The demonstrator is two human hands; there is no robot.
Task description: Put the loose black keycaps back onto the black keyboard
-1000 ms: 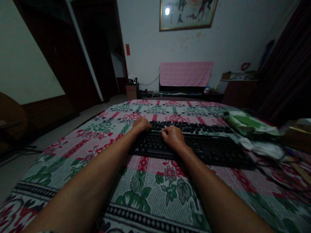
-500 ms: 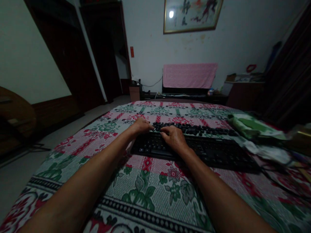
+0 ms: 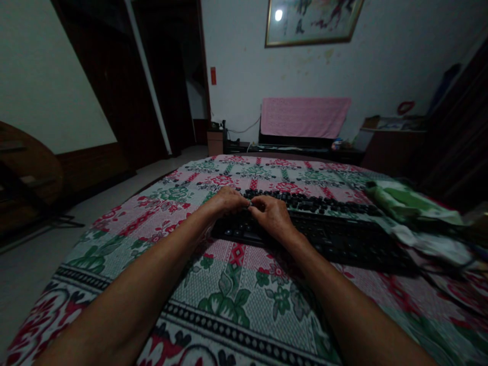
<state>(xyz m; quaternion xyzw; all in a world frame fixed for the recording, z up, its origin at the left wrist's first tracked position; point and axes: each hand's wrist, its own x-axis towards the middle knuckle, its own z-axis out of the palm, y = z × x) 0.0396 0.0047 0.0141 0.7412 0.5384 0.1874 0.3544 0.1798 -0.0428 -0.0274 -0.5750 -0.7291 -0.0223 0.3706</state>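
Over the left part of a black keyboard [image 3: 343,239], my left hand [image 3: 231,200] and my right hand [image 3: 272,211] meet fingertip to fingertip. Both are closed in a pinch on a tiny piece, which looks like a keycap [image 3: 249,203]; the fingers cover most of it. Just behind the keyboard lies a long strip of loose black keycaps [image 3: 316,202]. The keyboard lies flat, and my right hand and forearm hide part of its keys.
A flowered cloth [image 3: 224,290] covers the table. At the right lie a green and white package [image 3: 415,201], crumpled white tissue or plastic [image 3: 438,244] and a dark cable. Beyond the table, a pink cloth [image 3: 305,117] hangs over a flat screen by the wall.
My left hand has moved right to meet my right hand, and their fingertips now touch at the small piece. The view has shifted slightly, so the room appears farther right.
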